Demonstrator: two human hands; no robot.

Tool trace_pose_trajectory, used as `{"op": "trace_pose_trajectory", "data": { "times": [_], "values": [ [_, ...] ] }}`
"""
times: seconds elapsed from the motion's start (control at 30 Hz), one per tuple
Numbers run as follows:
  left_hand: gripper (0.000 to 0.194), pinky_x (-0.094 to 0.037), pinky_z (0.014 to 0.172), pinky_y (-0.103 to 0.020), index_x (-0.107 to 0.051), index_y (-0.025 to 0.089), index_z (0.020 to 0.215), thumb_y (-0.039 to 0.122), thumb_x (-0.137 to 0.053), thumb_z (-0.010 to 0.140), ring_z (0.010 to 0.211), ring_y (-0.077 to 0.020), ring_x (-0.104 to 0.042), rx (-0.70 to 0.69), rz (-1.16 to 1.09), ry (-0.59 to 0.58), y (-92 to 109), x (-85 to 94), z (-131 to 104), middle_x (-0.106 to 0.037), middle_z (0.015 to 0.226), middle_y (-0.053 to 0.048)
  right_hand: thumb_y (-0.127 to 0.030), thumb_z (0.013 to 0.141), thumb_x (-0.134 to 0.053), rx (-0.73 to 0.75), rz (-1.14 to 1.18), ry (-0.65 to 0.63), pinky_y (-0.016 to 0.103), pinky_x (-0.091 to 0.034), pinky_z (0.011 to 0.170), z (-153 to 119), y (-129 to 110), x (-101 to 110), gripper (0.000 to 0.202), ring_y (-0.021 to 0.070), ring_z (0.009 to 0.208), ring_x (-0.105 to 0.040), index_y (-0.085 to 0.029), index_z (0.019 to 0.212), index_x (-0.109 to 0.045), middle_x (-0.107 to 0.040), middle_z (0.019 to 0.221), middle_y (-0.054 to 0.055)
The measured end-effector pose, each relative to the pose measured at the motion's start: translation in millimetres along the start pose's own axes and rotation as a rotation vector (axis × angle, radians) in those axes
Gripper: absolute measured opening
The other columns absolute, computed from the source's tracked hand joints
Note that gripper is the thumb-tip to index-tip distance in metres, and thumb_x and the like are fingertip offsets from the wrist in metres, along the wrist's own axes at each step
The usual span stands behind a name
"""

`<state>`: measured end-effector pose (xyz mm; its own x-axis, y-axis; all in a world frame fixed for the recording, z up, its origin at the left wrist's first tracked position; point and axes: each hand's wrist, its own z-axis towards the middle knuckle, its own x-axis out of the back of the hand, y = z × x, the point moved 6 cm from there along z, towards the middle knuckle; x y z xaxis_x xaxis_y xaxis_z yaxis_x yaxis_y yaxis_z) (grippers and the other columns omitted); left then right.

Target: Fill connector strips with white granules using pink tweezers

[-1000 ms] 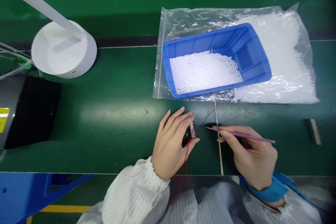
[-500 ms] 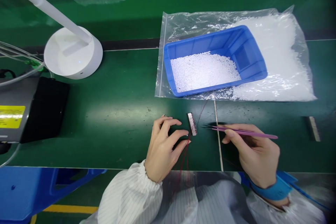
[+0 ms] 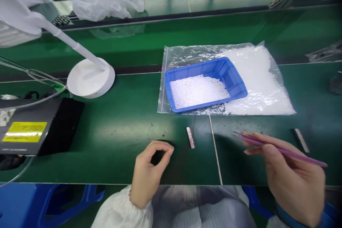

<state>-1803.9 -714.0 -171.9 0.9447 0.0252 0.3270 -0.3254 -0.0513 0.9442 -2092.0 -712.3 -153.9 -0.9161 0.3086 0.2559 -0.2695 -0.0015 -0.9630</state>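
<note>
My left hand (image 3: pixel 149 169) hovers over the front of the green bench, thumb and forefinger pressed together at the tips. Whatever lies between those tips, if anything, is too small to see. Pink tweezers (image 3: pixel 285 151) are gripped in my right hand (image 3: pixel 296 178), their points facing left and slightly apart. Between the two hands lies a small narrow bar-shaped part (image 3: pixel 190 137) with a pale top and a dark, toothed-looking edge. A thin dark wire (image 3: pixel 194 123) runs up from it toward the bag. A similar bar (image 3: pixel 301 140) rests behind my right hand.
A blue bin (image 3: pixel 205 105) of white beads stands on a clear zip bag (image 3: pixel 264 89) filled with white beads. On the left are a white lamp base (image 3: pixel 92 82) and a black-grey device (image 3: pixel 45 124) with tubes. Crumpled plastic (image 3: pixel 107 0) lies behind the green ledge.
My left hand has pulled back left from the bar and closed into a pinch. My right hand has carried the tweezers to the right, away from the bar. The view has tilted up.
</note>
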Motion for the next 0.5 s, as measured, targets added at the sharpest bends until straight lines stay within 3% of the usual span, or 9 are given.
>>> {"op": "trace_pose_trajectory", "data": {
  "times": [0.07,0.2,0.33,0.5],
  "values": [
    [0.009,-0.055,0.066,-0.024,-0.066,0.017,0.077,0.023,-0.068,0.084,0.071,-0.0137,-0.065,0.229,-0.187,-0.079,-5,-1.4,-16,-0.071,0.080,-0.003,-0.020,0.087,-0.062,0.040,0.009,-0.068,0.032,-0.066,0.065,-7,-15,-1,0.021,0.0264,0.082,-0.073,-0.026,0.103,-0.073,-0.074,0.101,0.006],
    [0.020,-0.055,0.056,-0.019,-0.066,0.013,0.073,0.028,-0.079,0.075,0.058,-0.0115,-0.065,0.584,-0.573,-0.198,-7,-26.7,-51,-0.072,0.067,-0.004,-0.012,0.078,-0.071,0.214,-0.009,-0.286,0.027,-0.065,0.067,-28,-52,-20,0.023,0.0234,0.074,-0.074,-0.029,0.093,-0.071,-0.076,0.085,0.000],
    [0.028,-0.055,0.056,-0.019,-0.062,0.013,0.073,0.029,-0.084,0.070,0.057,-0.0121,-0.068,0.671,-0.872,-0.178,-9,-52.8,-64,-0.074,0.068,-0.005,-0.018,0.082,-0.068,0.318,-0.118,-0.500,0.023,-0.063,0.066,-47,-70,-47,0.019,0.0180,0.073,-0.073,-0.029,0.098,-0.068,-0.076,0.086,-0.001],
    [0.026,-0.056,0.060,-0.018,-0.062,0.012,0.079,0.029,-0.082,0.074,0.059,-0.0118,-0.070,0.624,-0.969,-0.173,-10,-63.1,-65,-0.075,0.072,-0.005,-0.016,0.086,-0.063,0.357,-0.215,-0.492,0.020,-0.062,0.066,-60,-68,-56,0.016,0.0148,0.075,-0.073,-0.028,0.097,-0.065,-0.075,0.087,-0.003]
  ]
}}
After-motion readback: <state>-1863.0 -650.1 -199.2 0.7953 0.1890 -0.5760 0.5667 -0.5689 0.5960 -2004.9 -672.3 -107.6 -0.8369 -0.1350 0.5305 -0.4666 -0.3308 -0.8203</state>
